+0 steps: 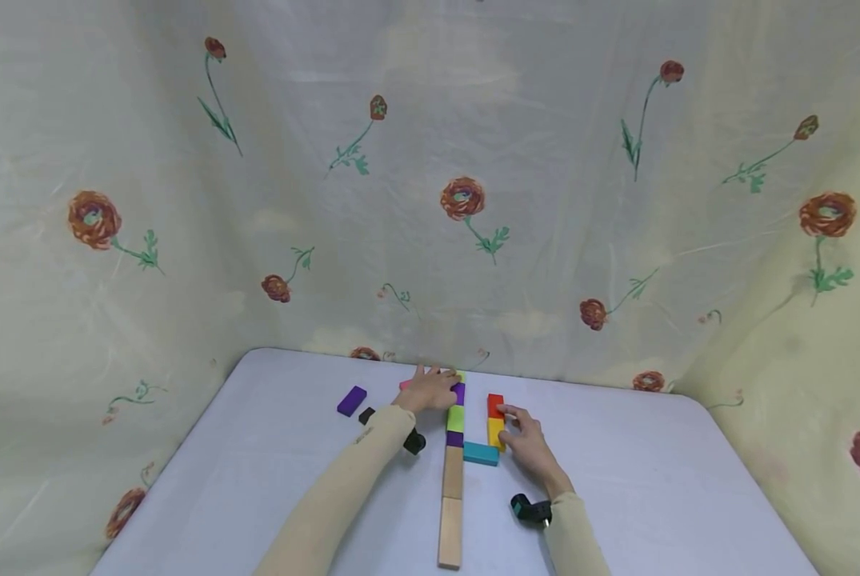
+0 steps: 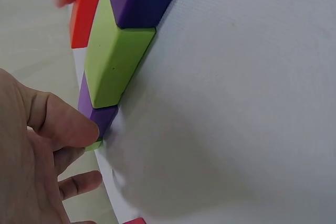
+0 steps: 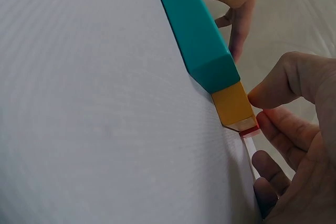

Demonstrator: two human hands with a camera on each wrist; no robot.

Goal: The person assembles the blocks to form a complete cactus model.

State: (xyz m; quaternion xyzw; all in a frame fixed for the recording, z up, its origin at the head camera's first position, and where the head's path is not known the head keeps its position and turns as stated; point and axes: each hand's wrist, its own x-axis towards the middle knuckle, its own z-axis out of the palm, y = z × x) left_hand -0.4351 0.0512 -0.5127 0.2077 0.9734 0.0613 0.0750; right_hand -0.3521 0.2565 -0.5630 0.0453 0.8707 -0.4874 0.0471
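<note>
My left hand (image 1: 430, 390) reaches the far end of a row of blocks. Its thumb (image 2: 84, 129) lies against the side of a purple block (image 2: 107, 119), and the other fingers spread past a small light-green block (image 2: 94, 146). A larger light-green block (image 1: 455, 418) follows nearer me. On the right, my right hand (image 1: 530, 444) is beside a red block (image 1: 496, 404) and a yellow block (image 1: 496, 432) set end to end. Its thumb (image 3: 268, 93) touches the yellow one; the forefinger is at the red one. A teal block (image 1: 482, 454) lies crosswise at the yellow block's near end.
Nearer me the row continues with another purple block (image 1: 454, 439) and two plain wooden blocks (image 1: 453, 472). Left of my left hand lie a loose purple block (image 1: 352, 401) and a pink block (image 1: 404, 385) partly hidden by it. A flowered curtain (image 1: 430, 264) hangs behind the white table (image 1: 660, 480).
</note>
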